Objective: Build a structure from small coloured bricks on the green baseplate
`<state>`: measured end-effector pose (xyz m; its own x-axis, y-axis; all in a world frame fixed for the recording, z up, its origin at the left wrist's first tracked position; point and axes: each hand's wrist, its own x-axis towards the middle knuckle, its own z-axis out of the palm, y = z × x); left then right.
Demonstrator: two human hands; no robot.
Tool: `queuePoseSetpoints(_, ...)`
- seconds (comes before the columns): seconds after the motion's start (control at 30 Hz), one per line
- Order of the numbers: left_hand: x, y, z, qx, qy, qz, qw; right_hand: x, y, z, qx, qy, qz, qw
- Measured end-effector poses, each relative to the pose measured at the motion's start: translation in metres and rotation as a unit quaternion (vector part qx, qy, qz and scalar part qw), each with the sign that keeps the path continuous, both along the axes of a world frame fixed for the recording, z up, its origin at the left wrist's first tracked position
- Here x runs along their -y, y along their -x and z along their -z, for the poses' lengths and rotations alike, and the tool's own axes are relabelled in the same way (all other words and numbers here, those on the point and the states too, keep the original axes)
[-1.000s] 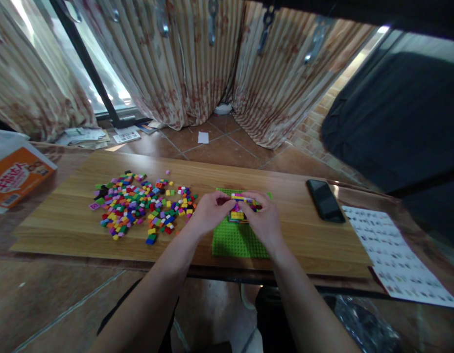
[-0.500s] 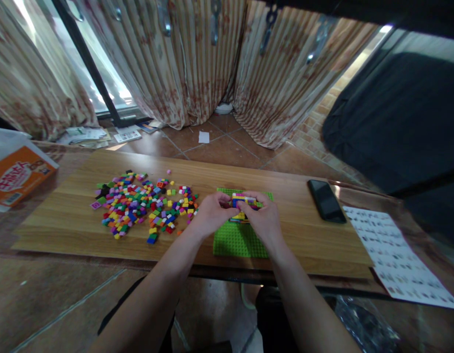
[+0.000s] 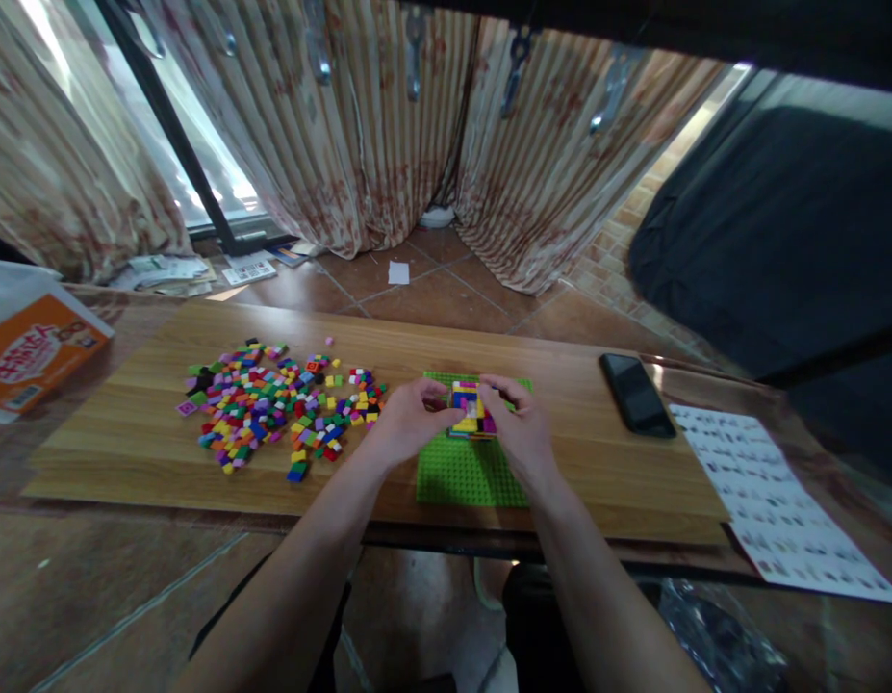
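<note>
A green studded baseplate (image 3: 464, 476) lies on the wooden board near its front edge. A small multicoloured brick build (image 3: 472, 412) stands on the plate's far half. My left hand (image 3: 406, 421) grips the build's left side with curled fingers. My right hand (image 3: 523, 428) closes on its right side, fingertips over the top. A heap of several small loose coloured bricks (image 3: 272, 404) is spread to the left of my hands.
A black phone (image 3: 629, 395) lies at the board's right. A printed sheet (image 3: 767, 500) sits further right. An orange box (image 3: 31, 351) stands at far left. Curtains (image 3: 388, 115) and a tiled floor lie beyond the table; a dark cloth (image 3: 770, 231) hangs at right.
My hands lowered a flat strip of bricks from above the plate down onto the build. Both hands now sit closer to the plate.
</note>
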<state>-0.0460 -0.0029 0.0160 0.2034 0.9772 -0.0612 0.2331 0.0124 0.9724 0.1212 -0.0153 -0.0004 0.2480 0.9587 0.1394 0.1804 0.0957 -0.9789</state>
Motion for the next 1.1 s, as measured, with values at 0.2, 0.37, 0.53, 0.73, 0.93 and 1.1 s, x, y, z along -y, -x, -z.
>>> queuePoseSetpoints(0.2, -0.011, 0.035, -0.013, 0.067, 0.009, -0.1, 0.993, 0.005, -0.004, -0.014, 0.01, -0.099, 0.134, 0.986)
queuePoseSetpoints(0.37, -0.013, 0.053, -0.023, 0.11, 0.01, -0.183, 0.977, 0.033, 0.02, -0.03, 0.137, -0.203, 0.065, 0.967)
queuePoseSetpoints(0.53, -0.01, 0.063, -0.031, 0.145, 0.005, -0.218, 0.965, 0.053, 0.053, -0.021, 0.268, -0.219, -0.172, 0.922)
queuePoseSetpoints(0.73, -0.009, 0.078, -0.035, 0.15, -0.004, -0.253, 0.956, 0.056, 0.076, 0.007, 0.339, -0.148, -0.257, 0.893)
queuePoseSetpoints(0.93, -0.009, 0.084, -0.033, 0.153, -0.01, -0.255, 0.955, 0.053, 0.09, 0.01, 0.341, -0.122, -0.269, 0.892)
queuePoseSetpoints(1.1, -0.008, 0.085, -0.033, 0.162, -0.01, -0.249, 0.955, 0.051, 0.108, 0.013, 0.374, -0.133, -0.274, 0.876)
